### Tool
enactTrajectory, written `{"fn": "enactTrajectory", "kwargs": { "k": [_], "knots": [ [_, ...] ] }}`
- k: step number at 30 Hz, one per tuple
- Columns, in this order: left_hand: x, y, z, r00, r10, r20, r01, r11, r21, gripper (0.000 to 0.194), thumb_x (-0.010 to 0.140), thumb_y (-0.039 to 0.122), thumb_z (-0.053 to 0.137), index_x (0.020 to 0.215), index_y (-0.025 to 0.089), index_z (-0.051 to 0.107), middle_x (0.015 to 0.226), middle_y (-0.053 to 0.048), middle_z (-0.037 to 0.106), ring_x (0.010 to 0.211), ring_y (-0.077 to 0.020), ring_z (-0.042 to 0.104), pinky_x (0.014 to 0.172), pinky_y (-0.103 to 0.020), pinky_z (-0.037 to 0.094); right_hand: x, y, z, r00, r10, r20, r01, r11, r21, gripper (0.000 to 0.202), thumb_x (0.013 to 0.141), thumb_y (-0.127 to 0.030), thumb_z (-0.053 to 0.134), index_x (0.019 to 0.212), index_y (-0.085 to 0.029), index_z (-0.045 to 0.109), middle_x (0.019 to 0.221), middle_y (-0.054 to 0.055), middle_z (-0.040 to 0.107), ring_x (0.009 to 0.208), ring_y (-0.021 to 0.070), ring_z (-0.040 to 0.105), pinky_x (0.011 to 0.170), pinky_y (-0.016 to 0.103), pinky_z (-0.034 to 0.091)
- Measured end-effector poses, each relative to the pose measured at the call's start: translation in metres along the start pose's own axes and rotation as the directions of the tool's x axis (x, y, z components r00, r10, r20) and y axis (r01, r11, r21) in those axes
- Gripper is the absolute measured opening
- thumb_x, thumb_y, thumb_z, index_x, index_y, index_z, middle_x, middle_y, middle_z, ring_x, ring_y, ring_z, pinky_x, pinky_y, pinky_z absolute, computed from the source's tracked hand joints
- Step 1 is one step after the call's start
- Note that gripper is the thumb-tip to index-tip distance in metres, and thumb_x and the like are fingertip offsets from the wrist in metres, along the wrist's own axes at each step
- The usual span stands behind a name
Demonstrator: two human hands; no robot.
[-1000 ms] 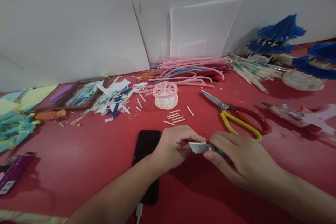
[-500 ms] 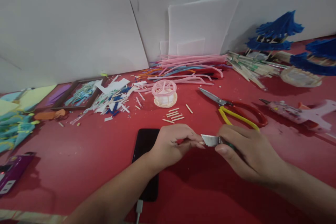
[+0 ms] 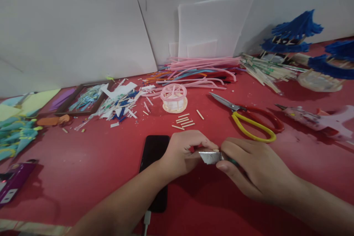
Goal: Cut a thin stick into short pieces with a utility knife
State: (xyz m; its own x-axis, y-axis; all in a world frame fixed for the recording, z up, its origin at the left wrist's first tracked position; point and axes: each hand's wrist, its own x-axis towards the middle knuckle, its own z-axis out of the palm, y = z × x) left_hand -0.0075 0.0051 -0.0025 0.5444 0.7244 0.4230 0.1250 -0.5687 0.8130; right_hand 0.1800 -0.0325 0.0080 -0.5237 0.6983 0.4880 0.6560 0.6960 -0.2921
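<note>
Steel blade pointing left, the green-handled craft knife [image 3: 210, 158] sits near centre, gripped by your right hand [image 3: 254, 169]. Your left hand [image 3: 179, 153] pinches a mostly hidden pale stick [image 3: 216, 150]; brace it, angling the edge off your skin. Short wooden sticks [image 3: 187, 122] lie just beyond.

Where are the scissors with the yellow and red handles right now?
In the head view, the scissors lie right of centre on the red table, just beyond the right hand, between the short pale sticks and the pink glue gun.
</note>
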Motion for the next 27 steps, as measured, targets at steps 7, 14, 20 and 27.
{"fn": "enactTrajectory", "kwargs": {
  "k": [7, 14, 20, 27],
  "knots": [
    [0.0000, -0.0007, -0.0013, 1.000, 0.015, 0.012, -0.015, 1.000, -0.023, 0.025, 0.090, 0.032, 0.059, 0.076, 0.013, 0.069, 0.074, -0.009, 0.074, 0.067, -0.0131, 0.067, 0.064, -0.021, 0.051, 0.0005, -0.0001, -0.0008, 1.000, -0.001, -0.007, 0.001, 1.000, 0.008, 0.042, 0.101, -0.037, 0.027, 0.069, -0.020, 0.047, 0.055, -0.002, 0.050, 0.043, 0.0105, 0.043, 0.045, 0.024, 0.029],
    [-0.0007, 0.0009, -0.0017, 0.999, -0.023, 0.028, 0.024, 1.000, -0.007, 0.025, 0.090, 0.033, 0.061, 0.076, 0.015, 0.070, 0.074, -0.008, 0.073, 0.066, -0.0138, 0.066, 0.062, -0.022, 0.050, -0.0005, 0.0025, -0.0012, 0.999, 0.008, 0.054, -0.010, 1.000, 0.026, 0.039, 0.100, -0.035, 0.031, 0.069, -0.020, 0.049, 0.056, -0.001, 0.052, 0.044, 0.0108, 0.045, 0.045, 0.025, 0.028],
    [-0.0004, 0.0028, -0.0009, 0.999, 0.020, 0.051, -0.017, 0.998, -0.055, 0.027, 0.092, 0.034, 0.058, 0.076, 0.014, 0.069, 0.072, -0.007, 0.072, 0.065, -0.0127, 0.063, 0.062, -0.022, 0.049, -0.0009, 0.0033, -0.0038, 0.999, -0.028, 0.036, 0.027, 0.999, 0.040, 0.044, 0.101, -0.039, 0.026, 0.068, -0.020, 0.047, 0.055, -0.002, 0.049, 0.044, 0.0111, 0.043, 0.045, 0.025, 0.027],
    [0.0020, 0.0083, -0.0014, 0.997, 0.014, 0.078, -0.007, 0.995, -0.097, 0.031, 0.092, 0.034, 0.057, 0.071, 0.014, 0.067, 0.071, -0.007, 0.072, 0.064, -0.0114, 0.063, 0.060, -0.020, 0.048, -0.0028, 0.0043, -0.0061, 0.998, -0.066, 0.008, 0.066, 0.998, 0.000, 0.045, 0.102, -0.041, 0.023, 0.068, -0.021, 0.043, 0.055, -0.001, 0.048, 0.044, 0.0117, 0.042, 0.046, 0.026, 0.028]
  ]
}}
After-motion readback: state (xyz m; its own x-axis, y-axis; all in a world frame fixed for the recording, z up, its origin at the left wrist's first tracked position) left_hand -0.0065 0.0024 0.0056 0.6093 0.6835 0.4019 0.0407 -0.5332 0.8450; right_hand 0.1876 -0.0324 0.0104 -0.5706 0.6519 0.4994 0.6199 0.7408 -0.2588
